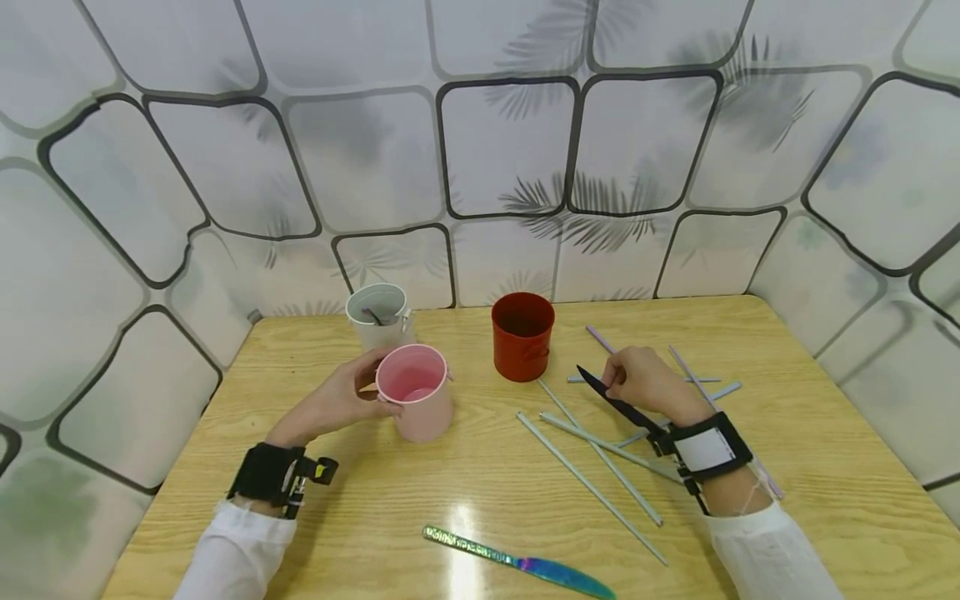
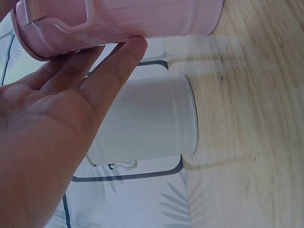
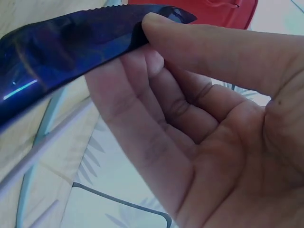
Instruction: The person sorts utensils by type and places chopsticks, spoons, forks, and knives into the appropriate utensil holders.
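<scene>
My left hand (image 1: 333, 402) holds the pink bucket (image 1: 424, 412) at its side, thumb toward me and fingers behind. In the left wrist view the fingers touch the bucket's pink wall (image 2: 156, 19); its opening faces up in the head view. My right hand (image 1: 647, 383) pinches a dark, shiny knife (image 1: 628, 410) between thumb and fingers close to its pointed end. The right wrist view shows the knife's blue-black blade (image 3: 61, 52) with a serrated edge; its far end runs out of that view. Behind the pink bucket stands a white bucket (image 1: 386, 335) with a slim dark piece inside.
A red bucket (image 1: 522, 350) stands at the back middle. Several thin straws (image 1: 592, 483), pale green, blue and purple, lie crossed around and under my right hand. An iridescent table knife (image 1: 517, 560) lies at the front. A patterned cloth wall (image 1: 510, 150) rises behind the table.
</scene>
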The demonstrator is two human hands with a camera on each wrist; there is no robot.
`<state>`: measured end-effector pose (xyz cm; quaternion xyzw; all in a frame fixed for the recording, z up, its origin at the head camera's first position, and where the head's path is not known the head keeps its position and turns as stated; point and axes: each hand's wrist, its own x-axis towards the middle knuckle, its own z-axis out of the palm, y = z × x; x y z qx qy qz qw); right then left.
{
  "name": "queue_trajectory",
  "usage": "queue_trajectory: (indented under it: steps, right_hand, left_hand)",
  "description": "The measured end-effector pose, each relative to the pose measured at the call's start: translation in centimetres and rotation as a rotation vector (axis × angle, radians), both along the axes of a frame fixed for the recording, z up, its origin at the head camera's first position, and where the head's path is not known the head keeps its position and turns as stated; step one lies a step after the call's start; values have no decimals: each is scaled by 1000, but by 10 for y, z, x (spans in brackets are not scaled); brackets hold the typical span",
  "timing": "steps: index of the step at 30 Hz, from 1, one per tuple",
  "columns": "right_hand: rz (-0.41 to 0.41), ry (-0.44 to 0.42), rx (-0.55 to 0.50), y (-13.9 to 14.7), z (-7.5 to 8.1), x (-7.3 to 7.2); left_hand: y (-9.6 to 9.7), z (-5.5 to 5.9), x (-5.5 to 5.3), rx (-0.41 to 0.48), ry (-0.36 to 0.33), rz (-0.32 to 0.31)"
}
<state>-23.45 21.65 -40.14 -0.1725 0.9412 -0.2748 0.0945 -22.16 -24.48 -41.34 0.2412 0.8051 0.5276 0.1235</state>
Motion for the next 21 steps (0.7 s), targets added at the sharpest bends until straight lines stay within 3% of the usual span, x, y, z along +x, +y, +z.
queue_trajectory:
  steps: [21]
  right_hand:
    - [-80,156,-92,2,31,16]
  left_hand:
    - [1,1,0,8,-4,0]
